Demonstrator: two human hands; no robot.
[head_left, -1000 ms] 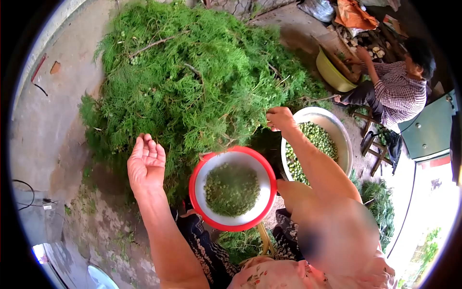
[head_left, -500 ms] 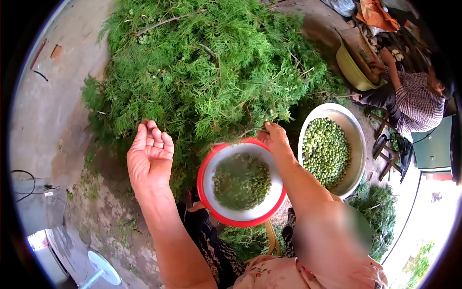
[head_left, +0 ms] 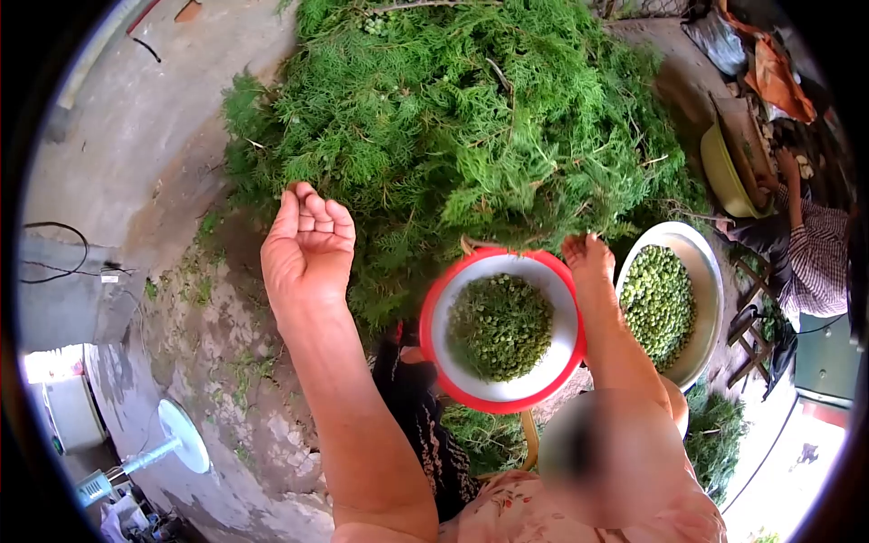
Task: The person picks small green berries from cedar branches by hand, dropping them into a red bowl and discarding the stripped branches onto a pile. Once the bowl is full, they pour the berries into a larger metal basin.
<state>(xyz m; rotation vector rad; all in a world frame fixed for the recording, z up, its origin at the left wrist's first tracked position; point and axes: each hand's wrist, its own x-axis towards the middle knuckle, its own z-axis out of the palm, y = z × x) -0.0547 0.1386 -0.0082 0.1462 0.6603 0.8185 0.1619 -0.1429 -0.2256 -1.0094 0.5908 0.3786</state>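
My left hand point(head_left: 310, 249) is raised at the left edge of a big heap of green conifer branches point(head_left: 507, 136). Its palm faces up, the fingers are loosely curled, and I see nothing in it. Beyond the red-rimmed basin's upper right edge, my right hand point(head_left: 590, 258) has its fingers closed at the heap's near side, seemingly on a conifer branch; the greenery partly hides the grip. The red-rimmed white basin point(head_left: 568, 312) sits before me, holding small green cones point(head_left: 507, 330) mixed with leafy bits.
Right of my right forearm stands a metal basin point(head_left: 708, 281) full of green cones. Another person point(head_left: 810, 258) in a checked shirt sits at the far right by a yellow-green tub point(head_left: 720, 172). A pale round disc on a stand point(head_left: 184, 436) is at lower left.
My view has swung, so the heap and basins appear further right. Relative to the red-rimmed basin, my right hand has moved slightly outward to the right. The left hand keeps its curled pose.
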